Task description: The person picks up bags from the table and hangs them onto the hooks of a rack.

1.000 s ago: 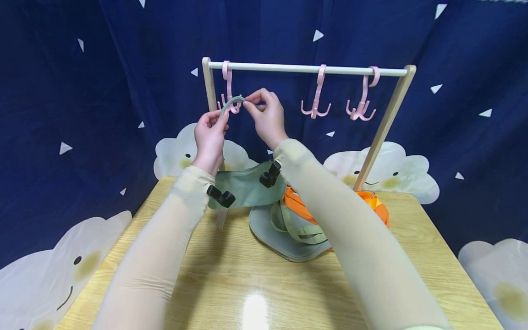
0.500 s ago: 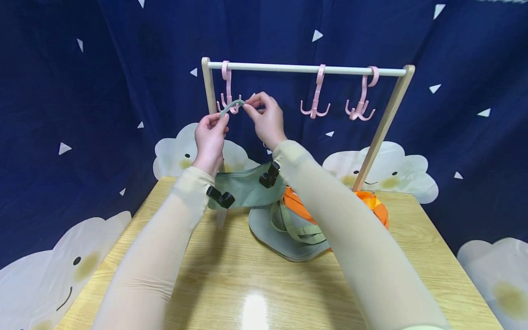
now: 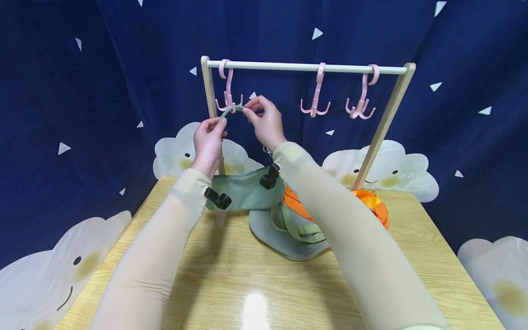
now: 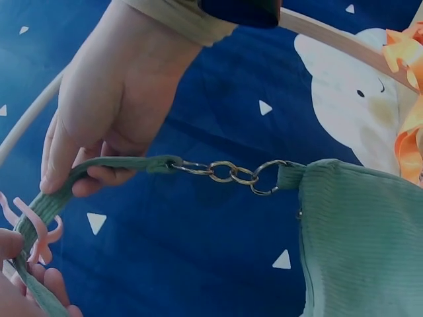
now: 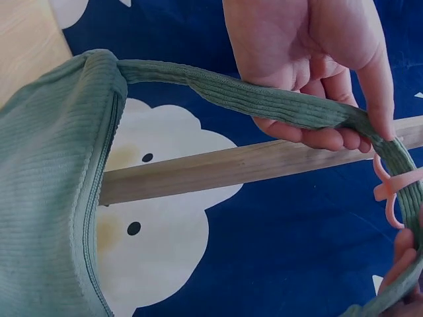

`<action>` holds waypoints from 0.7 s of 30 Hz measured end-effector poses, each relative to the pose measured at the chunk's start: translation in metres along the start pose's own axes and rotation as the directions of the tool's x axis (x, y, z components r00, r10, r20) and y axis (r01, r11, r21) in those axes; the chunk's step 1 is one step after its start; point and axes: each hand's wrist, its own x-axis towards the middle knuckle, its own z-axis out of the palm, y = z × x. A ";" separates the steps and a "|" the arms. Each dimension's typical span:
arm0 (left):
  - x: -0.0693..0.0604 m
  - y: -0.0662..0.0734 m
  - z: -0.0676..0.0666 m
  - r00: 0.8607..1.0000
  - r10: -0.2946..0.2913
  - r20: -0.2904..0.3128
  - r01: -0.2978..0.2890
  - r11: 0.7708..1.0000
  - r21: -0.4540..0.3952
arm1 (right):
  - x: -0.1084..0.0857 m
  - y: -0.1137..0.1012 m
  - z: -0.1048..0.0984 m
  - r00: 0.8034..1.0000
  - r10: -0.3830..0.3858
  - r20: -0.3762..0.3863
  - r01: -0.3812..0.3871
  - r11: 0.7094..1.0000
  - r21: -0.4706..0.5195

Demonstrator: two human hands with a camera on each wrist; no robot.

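Note:
A green corduroy bag [image 3: 247, 191] with a zip hangs below my two hands by its strap [image 5: 264, 102]. My left hand [image 3: 208, 144] pinches the strap on one side of the left pink hook [image 3: 229, 87]. On the other side my right hand [image 3: 268, 123] pinches it too, near the metal ring chain [image 4: 231, 173] that joins strap and bag. Between the hands the strap bends in an arch, and a front prong of the hook crosses before it. Whether the strap's weight rests on the prong I cannot tell.
The pink hook hangs from the white rod [image 3: 280, 67] of a wooden rack, with a middle pink hook [image 3: 316, 94] and a right pink hook [image 3: 363, 98] further along. On the table [image 3: 231, 275] lie a grey-green bag [image 3: 284, 245] and an orange bag [image 3: 375, 208], partly behind my right arm.
Both hands have come down slightly with the strap. The left hook has turned on the rod, and its front prong now stands before the strap.

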 end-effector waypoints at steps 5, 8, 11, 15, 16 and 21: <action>0.004 -0.005 -0.004 1.000 -0.003 0.015 0.002 0.999 0.033 | -0.002 0.002 0.001 0.999 -0.006 0.046 0.007 1.000 -0.023; 0.005 -0.007 -0.006 1.000 -0.007 0.021 0.006 0.998 0.057 | -0.004 0.004 0.001 0.998 0.003 0.067 -0.001 1.000 -0.028; 0.005 -0.009 -0.008 1.000 -0.005 0.023 0.003 0.997 0.073 | -0.005 0.007 0.002 0.996 0.011 0.085 -0.008 0.999 -0.033; 0.004 -0.011 -0.011 1.000 0.015 0.021 -0.017 0.997 0.078 | -0.009 0.011 0.002 0.994 0.027 0.110 -0.021 0.998 -0.058; 0.004 -0.012 -0.011 1.000 0.018 0.019 -0.019 0.996 0.082 | -0.010 0.011 0.002 0.993 0.035 0.115 -0.027 0.997 -0.066; 0.000 -0.015 -0.019 1.000 0.009 0.008 -0.009 0.991 0.132 | -0.014 0.017 0.001 0.991 0.054 0.121 -0.040 0.993 -0.111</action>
